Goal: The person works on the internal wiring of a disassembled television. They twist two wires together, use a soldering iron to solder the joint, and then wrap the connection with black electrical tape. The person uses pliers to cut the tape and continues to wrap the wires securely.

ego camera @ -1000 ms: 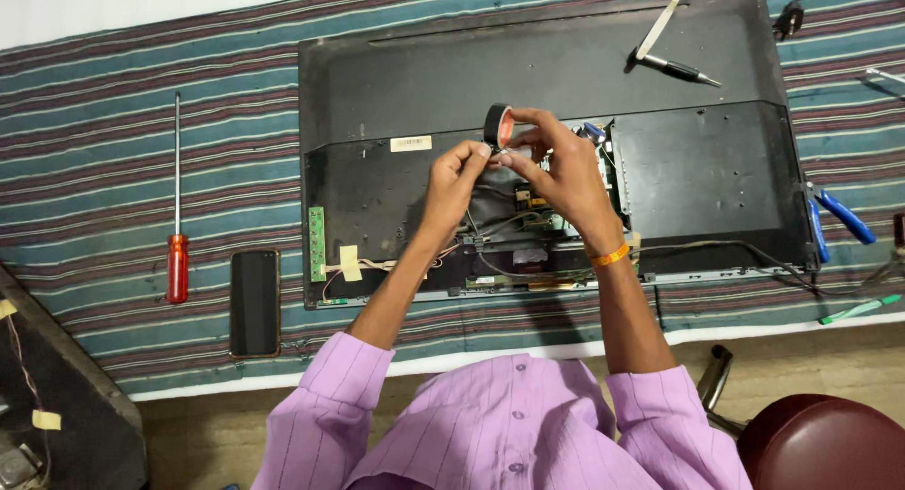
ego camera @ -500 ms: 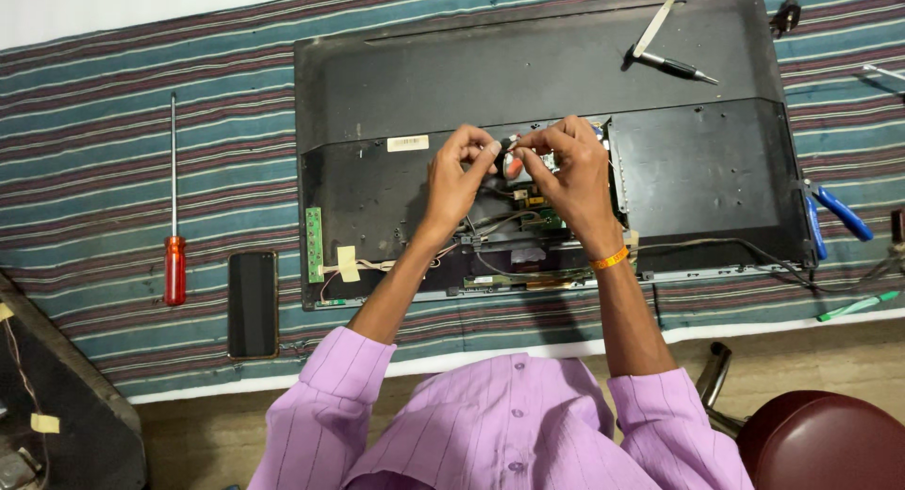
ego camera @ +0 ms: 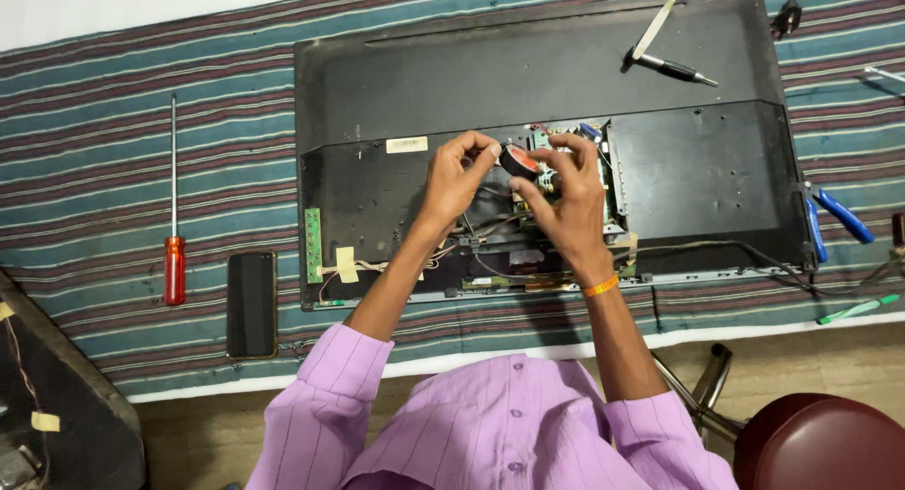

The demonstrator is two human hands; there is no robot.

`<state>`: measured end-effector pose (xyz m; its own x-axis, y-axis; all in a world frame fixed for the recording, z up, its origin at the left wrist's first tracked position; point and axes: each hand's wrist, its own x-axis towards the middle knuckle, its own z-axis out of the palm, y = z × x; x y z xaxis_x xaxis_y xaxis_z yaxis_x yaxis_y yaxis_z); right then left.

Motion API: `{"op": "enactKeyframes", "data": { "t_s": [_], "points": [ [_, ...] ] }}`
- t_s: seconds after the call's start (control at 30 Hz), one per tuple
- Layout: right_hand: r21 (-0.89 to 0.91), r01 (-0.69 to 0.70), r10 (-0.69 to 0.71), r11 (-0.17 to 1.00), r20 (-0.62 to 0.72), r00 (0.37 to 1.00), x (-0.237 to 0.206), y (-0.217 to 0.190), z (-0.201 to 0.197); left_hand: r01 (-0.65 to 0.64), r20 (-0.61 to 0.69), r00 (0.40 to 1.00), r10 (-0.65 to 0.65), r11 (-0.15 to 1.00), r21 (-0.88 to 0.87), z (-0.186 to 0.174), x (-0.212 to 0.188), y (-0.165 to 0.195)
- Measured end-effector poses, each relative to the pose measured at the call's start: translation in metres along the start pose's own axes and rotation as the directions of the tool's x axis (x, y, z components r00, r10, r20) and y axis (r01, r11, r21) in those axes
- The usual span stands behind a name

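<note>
Head view | both grips, left hand (ego camera: 455,174) and right hand (ego camera: 563,190), pinch tape roll (ego camera: 518,160) | roll edge-on, tilted

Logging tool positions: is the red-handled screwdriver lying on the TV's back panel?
No, the red-handled screwdriver lies on the striped cloth, left of the TV and beside the phone.

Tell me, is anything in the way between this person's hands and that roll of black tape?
Nothing visible. Both the left hand and the right hand already grip the roll of black tape, held above the opened back of the television.
</note>
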<state>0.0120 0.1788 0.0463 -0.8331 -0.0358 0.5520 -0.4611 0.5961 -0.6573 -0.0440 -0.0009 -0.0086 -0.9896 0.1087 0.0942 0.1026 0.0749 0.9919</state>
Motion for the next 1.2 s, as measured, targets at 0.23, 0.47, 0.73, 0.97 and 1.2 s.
{"op": "enactKeyframes", "data": {
  "t_s": [0.23, 0.47, 0.73, 0.97, 1.2],
  "points": [
    [0.432, -0.509, 0.483, 0.744, 0.179, 0.857, 0.001, -0.001, 0.006, -0.160, -0.049, 0.984, 0.170, 0.973, 0.165, 0.007, -0.001, 0.011],
    [0.777, -0.621, 0.485, -0.101, 0.583, 0.651, 0.031, -0.002, -0.011, -0.364, -0.022, 0.922, 0.388, 0.882, 0.298, 0.003, -0.012, 0.032],
    [0.586, -0.645, 0.561, 0.490, 0.355, 0.748, 0.046, 0.025, 0.009, 0.030, -0.077, 0.996, -0.047, 0.976, -0.216, 0.003, -0.003, 0.002],
    [-0.108, 0.226, -0.239, 0.968, -0.133, 0.962, 0.012, -0.013, 0.002, 0.130, -0.108, 0.980, -0.164, 0.955, -0.268, 0.001, 0.002, -0.012],
    [0.127, -0.233, 0.227, 0.964, 0.063, 0.972, -0.003, -0.008, 0.033, 0.195, -0.030, 0.977, -0.209, 0.947, -0.254, 0.007, 0.005, -0.015]
  ]
}}
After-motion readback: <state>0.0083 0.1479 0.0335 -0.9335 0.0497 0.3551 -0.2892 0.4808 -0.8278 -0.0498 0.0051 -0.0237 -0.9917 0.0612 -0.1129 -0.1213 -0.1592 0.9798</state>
